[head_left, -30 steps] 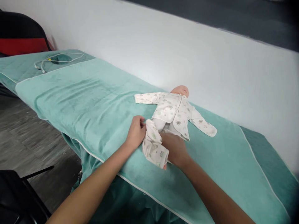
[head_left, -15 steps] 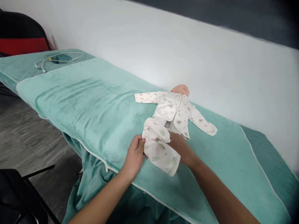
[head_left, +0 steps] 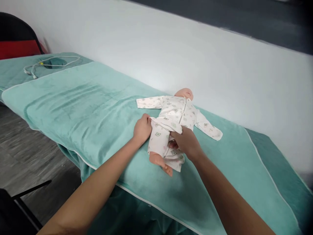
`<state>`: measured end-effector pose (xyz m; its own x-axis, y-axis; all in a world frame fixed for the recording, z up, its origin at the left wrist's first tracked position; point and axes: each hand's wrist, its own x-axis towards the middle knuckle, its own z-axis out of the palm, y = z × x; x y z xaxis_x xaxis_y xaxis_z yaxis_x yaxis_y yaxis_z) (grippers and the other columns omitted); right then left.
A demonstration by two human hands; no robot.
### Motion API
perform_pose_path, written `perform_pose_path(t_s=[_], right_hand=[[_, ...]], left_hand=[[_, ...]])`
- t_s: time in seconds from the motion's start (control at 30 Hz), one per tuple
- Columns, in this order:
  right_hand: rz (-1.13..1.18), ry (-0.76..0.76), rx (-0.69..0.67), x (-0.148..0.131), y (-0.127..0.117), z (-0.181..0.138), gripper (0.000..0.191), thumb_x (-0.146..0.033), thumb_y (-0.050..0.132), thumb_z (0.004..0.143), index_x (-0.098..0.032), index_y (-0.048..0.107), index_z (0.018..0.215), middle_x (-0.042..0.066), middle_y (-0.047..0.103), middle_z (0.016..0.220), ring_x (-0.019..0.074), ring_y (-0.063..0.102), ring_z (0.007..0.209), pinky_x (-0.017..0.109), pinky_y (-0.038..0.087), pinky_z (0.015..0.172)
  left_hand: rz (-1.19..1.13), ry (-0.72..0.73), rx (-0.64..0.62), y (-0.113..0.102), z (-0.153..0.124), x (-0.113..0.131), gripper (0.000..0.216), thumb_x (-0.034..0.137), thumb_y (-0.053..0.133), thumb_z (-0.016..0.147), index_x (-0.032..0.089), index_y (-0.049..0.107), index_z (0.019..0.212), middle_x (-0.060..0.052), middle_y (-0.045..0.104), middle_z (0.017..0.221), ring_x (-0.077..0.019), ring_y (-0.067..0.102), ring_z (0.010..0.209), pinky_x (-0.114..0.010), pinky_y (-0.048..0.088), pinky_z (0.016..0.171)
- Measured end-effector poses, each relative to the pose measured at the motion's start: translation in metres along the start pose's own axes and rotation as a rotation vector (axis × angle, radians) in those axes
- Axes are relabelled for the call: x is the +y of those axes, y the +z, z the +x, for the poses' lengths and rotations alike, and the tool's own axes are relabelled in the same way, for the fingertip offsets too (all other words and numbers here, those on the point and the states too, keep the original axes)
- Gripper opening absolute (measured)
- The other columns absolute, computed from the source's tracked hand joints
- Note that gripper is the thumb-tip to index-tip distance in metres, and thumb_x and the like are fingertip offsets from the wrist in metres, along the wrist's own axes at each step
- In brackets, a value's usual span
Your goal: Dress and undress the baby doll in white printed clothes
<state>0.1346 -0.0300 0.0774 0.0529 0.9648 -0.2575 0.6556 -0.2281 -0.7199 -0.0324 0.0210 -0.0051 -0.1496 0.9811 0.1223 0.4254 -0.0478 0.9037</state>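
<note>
A baby doll (head_left: 184, 93) lies on its back on the green bed cover, its head toward the wall. It wears a white printed jacket (head_left: 172, 106) with both sleeves spread out. White printed baby pants (head_left: 157, 138) cover its legs, and the bare feet (head_left: 158, 160) stick out near one cuff. My left hand (head_left: 143, 130) is closed on the waistband at the left side. My right hand (head_left: 184, 140) grips the pants' waist on the other side, its fingertips partly hidden by cloth.
The green cover (head_left: 97, 98) spreads over a long bed beside a white wall (head_left: 137, 45). A white cable (head_left: 58, 63) lies by a face hole at the far left. A black and red chair (head_left: 18, 36) stands behind; another black chair (head_left: 14, 209) is at lower left.
Both hands have moved up along the doll's legs, pulling the pants with them. Bare feet now show below the cuff. The pants' waist has reached the jacket's hem.
</note>
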Motion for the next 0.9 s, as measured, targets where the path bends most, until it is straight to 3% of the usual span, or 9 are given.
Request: perform_pose_path(t_s=[0.1,0.2,0.3,0.4,0.53,0.63,0.77,0.83,0.9], right_hand=[[-0.108,-0.088,0.029,-0.002,-0.005,-0.007,0.011,-0.032,0.056,0.081,-0.023,0.052,0.076,0.0,0.063,0.058,0.0183,0.062,0.054,0.028,0.044,0.051],[-0.112,-0.25,-0.003,0.006,-0.023,-0.017,0.027,-0.049,0.063,0.083,-0.023,0.057,0.087,0.0,0.065,0.074,0.0175,0.061,0.068,0.027,0.045,0.059],[-0.083,-0.329,0.192,0.023,-0.041,-0.018,0.03,-0.052,0.058,0.087,-0.022,0.057,0.091,0.002,0.064,0.086,0.0172,0.059,0.077,0.029,0.046,0.068],[-0.299,-0.328,0.427,0.034,-0.042,-0.009,0.031,-0.048,0.064,0.084,-0.021,0.055,0.096,0.005,0.062,0.099,0.0195,0.058,0.084,0.03,0.044,0.068],[-0.716,-0.331,0.416,0.029,-0.023,0.002,0.022,-0.041,0.057,0.089,-0.02,0.052,0.094,0.01,0.058,0.103,0.0226,0.056,0.086,0.029,0.032,0.056],[-0.761,-0.39,0.449,0.022,-0.017,0.005,0.017,-0.028,0.043,0.096,-0.02,0.053,0.085,0.008,0.06,0.09,0.0203,0.056,0.079,0.03,0.031,0.058],[-0.235,-0.254,0.557,0.051,-0.051,0.004,0.022,-0.039,0.048,0.092,-0.021,0.056,0.083,0.0,0.059,0.069,0.0163,0.055,0.063,0.029,0.039,0.061],[0.084,-0.131,0.681,0.087,-0.08,-0.001,0.026,-0.045,0.051,0.089,-0.02,0.057,0.088,0.0,0.06,0.069,0.0166,0.057,0.06,0.029,0.043,0.058],[0.139,0.017,0.769,0.129,-0.106,-0.008,0.026,-0.045,0.053,0.085,-0.02,0.057,0.084,0.0,0.058,0.067,0.0176,0.055,0.058,0.031,0.043,0.056]], left_hand=[[-0.089,0.069,-0.074,-0.002,0.008,0.001,0.011,0.018,0.049,0.086,0.02,0.06,0.084,-0.006,0.068,0.085,-0.0205,0.061,0.082,-0.032,0.045,0.078],[-0.306,0.137,-0.055,-0.007,0.016,0.009,0.014,0.017,0.054,0.082,0.018,0.064,0.092,-0.006,0.068,0.096,-0.0183,0.062,0.092,-0.03,0.047,0.085],[-0.33,0.198,-0.13,-0.006,0.024,0.028,0.017,0.024,0.055,0.085,0.018,0.064,0.098,-0.005,0.067,0.096,-0.0182,0.061,0.092,-0.03,0.048,0.085],[-0.038,0.397,-0.296,0.003,0.027,0.052,0.026,0.027,0.068,0.076,0.021,0.063,0.1,-0.006,0.064,0.105,-0.0235,0.058,0.1,-0.035,0.047,0.088],[0.49,0.59,-0.361,0.017,0.017,0.079,0.042,0.019,0.074,0.066,0.021,0.059,0.105,-0.013,0.056,0.12,-0.0334,0.049,0.111,-0.043,0.044,0.091],[0.563,0.614,-0.321,0.021,0.009,0.089,0.029,0.012,0.063,0.075,0.018,0.058,0.102,-0.018,0.056,0.12,-0.0353,0.051,0.11,-0.044,0.043,0.09],[0.293,0.415,-0.176,0.009,0.024,0.077,0.007,0.022,0.052,0.087,0.019,0.058,0.088,-0.012,0.062,0.093,-0.0297,0.06,0.094,-0.04,0.045,0.084],[0.012,0.163,-0.052,-0.006,0.04,0.055,0.013,0.029,0.048,0.09,0.02,0.056,0.084,-0.007,0.061,0.082,-0.0244,0.062,0.081,-0.037,0.048,0.077],[-0.243,-0.114,0.054,-0.022,0.054,0.025,0.016,0.03,0.043,0.09,0.019,0.055,0.087,-0.006,0.061,0.083,-0.0198,0.061,0.071,-0.034,0.049,0.068]])
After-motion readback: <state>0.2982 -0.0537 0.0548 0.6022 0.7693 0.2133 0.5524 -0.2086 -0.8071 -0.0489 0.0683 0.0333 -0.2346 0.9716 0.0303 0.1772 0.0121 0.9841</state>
